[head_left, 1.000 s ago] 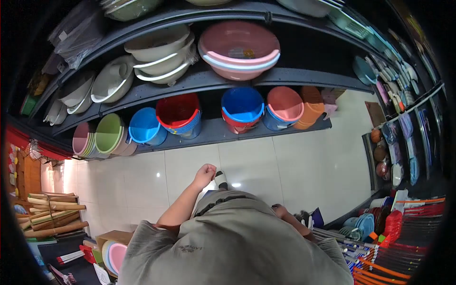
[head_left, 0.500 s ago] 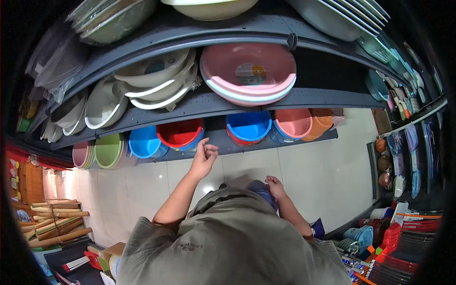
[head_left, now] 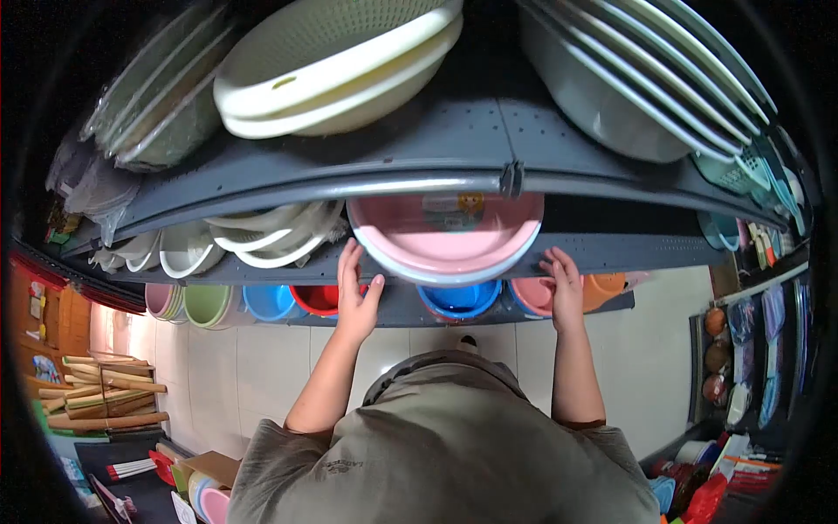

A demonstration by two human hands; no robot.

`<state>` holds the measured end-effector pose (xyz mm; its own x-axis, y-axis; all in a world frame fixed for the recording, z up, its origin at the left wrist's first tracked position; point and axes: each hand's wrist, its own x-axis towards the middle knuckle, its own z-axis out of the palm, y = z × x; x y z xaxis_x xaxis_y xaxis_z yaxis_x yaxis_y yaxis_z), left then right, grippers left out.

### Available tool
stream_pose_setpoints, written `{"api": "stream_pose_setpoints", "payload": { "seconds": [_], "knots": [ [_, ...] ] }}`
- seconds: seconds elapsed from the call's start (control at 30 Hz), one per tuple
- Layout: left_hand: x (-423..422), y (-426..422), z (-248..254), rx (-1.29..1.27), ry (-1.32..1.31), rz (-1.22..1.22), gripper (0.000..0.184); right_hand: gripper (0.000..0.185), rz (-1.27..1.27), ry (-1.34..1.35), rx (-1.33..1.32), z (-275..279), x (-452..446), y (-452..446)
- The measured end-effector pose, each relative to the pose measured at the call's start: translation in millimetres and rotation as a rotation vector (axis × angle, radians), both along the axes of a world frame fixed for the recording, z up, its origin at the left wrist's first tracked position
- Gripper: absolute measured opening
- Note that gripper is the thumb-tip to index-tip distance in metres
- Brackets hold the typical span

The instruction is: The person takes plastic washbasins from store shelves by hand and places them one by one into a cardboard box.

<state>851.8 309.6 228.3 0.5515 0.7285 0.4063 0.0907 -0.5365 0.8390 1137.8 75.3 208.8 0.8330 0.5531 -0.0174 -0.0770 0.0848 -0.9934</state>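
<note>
A pink basin (head_left: 445, 249), stacked on a white one, sits on the middle shelf with a cartoon picture inside it. My left hand (head_left: 356, 295) is raised at the stack's lower left side, fingers extended and thumb apart. It is close to the rim; whether it touches, I cannot tell. On the other side my right hand (head_left: 565, 286) is open too, a little away from the right rim, with its fingers pointing up. Neither hand holds anything. The upper shelf hides the back of the pink basin.
Cream colanders (head_left: 340, 70) and a stack of basins (head_left: 637, 79) fill the upper shelf. White basins (head_left: 271, 240) stand left of the pink one. Below are blue buckets (head_left: 461, 299) and a green bucket (head_left: 208, 306). Balls (head_left: 717, 354) hang on a rack at right.
Both hands have moved up and forward to either side of the pink basin, and my right hand has opened. The view has shifted, showing more of the upper shelf.
</note>
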Motion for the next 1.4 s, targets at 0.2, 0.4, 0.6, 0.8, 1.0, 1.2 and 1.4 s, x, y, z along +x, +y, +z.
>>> {"api": "stream_pose_setpoints", "payload": {
  "seconds": [0.2, 0.4, 0.6, 0.8, 1.0, 1.2, 1.4],
  "knots": [
    [52.4, 11.0, -9.9, -0.021, 0.05, 0.23, 0.068, 0.034, 0.071, -0.181, 0.005, 23.0, 68.1, 52.2],
    [69.2, 0.4, -6.9, 0.012, 0.052, 0.383, 0.072, 0.039, 0.233, -0.792, -0.505, 32.9, 96.5, 80.8],
    [78.5, 4.4, -7.7, 0.007, -0.094, 0.382, 0.068, 0.041, 0.341, -0.669, -0.139, 39.6, 95.8, 99.1],
    [82.6, 5.1, -15.4, 0.016, -0.113, 0.438, 0.067, 0.041, 0.38, -0.633, -0.17, 17.0, 91.7, 99.9],
    [83.7, 5.5, -20.3, 0.052, -0.186, 0.442, 0.066, 0.04, 0.402, -0.148, 0.207, 6.8, 83.8, 103.7],
    [81.6, 5.6, -21.4, 0.043, -0.151, 0.46, 0.065, 0.036, 0.215, -0.646, -0.089, -2.2, 85.7, 102.0],
    [81.5, 8.8, -24.8, -0.001, -0.209, 0.453, 0.066, 0.026, 0.225, -0.834, -0.011, 7.9, 88.5, 97.7]
  ]
}}
